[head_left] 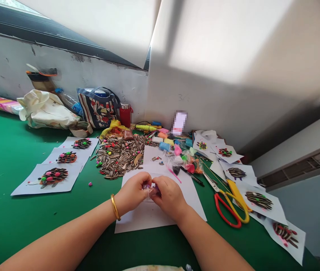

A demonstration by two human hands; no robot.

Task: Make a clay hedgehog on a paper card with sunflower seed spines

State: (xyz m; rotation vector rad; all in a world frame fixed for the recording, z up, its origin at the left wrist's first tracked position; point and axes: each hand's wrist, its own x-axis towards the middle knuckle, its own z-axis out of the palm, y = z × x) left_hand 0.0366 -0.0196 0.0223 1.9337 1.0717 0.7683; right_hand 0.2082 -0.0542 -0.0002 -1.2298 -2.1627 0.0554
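Left hand [134, 191] and right hand [169, 195] pinch a plastic packet [150, 193] over white paper [140, 221], within its edges.

The packet [152, 192] shows purple, the paper [140, 218] white, the tabletop [35, 226] green, the seeds [120, 156] dark and pale stripes.

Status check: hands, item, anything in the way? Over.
Left hand and right hand together, gripping small plastic packet. Packet above white paper. Scissors off to the right, clear of both hands.
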